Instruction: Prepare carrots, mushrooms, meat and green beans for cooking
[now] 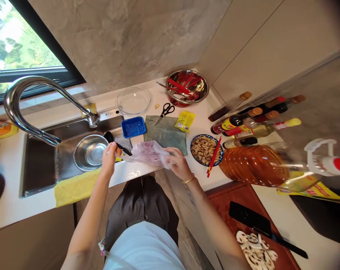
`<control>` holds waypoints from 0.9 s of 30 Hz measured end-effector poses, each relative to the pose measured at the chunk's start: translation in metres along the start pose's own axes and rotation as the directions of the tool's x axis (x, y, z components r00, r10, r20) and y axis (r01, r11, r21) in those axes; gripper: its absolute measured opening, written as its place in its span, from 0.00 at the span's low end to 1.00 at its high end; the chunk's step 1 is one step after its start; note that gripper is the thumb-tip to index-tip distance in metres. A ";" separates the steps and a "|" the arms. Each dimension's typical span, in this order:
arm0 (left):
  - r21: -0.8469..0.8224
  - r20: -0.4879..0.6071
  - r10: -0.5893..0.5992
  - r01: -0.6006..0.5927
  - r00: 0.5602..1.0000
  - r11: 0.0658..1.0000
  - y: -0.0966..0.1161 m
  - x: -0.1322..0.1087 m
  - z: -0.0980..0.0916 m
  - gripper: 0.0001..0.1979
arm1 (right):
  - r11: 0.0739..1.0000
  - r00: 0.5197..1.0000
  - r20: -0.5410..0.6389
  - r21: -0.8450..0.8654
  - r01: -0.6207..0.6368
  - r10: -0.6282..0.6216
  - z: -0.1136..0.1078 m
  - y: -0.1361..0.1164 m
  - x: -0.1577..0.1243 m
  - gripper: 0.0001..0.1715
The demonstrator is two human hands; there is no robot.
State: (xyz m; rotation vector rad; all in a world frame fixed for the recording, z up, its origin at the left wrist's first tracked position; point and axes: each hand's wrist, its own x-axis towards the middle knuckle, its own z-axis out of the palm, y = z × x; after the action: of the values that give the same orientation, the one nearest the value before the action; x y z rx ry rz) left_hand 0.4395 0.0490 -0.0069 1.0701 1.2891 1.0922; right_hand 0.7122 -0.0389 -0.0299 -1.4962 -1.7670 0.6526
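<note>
Grey wall [125,45] rises behind a white counter [155,93], and for all places I take the blue tray [134,127], which lies beside the sink [43,165]. From my distant seat I see the bag [144,159] just on the near side of this tray, above the counter. It is thin, see-through plastic with pinkish content [149,147]; what exactly, I cannot tell. Left hand [110,156], to the near left of the tray, has its fingers curled together, clamped on a black thing [125,149]; whether they also catch the bag, I cannot tell. Right hand [178,162], to the near right of the tray, has thumb and fingers pinched on the bag's edge. I judge the bag light and very soft, so it should fold easily, and if wet, the film may slip. I would hold it by the gathered edges, because a hard pull could tear it. Right of the tray are a green mat [171,139], scissors [166,109] at its far side and, farther, a dish [192,154] of brown pieces [203,148].
</note>
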 end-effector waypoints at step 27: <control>-0.003 0.997 0.072 -0.999 0.000 0.039 -0.064 -0.017 0.051 0.09 | 0.866 0.836 0.416 -0.484 -0.128 0.356 0.024 -0.015 0.018 0.15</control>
State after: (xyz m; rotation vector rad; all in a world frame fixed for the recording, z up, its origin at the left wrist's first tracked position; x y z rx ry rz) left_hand 0.4914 0.0214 -0.0664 2.9270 0.0235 0.1171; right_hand 0.6832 -0.0222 -0.0292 -2.0324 -2.2391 0.8704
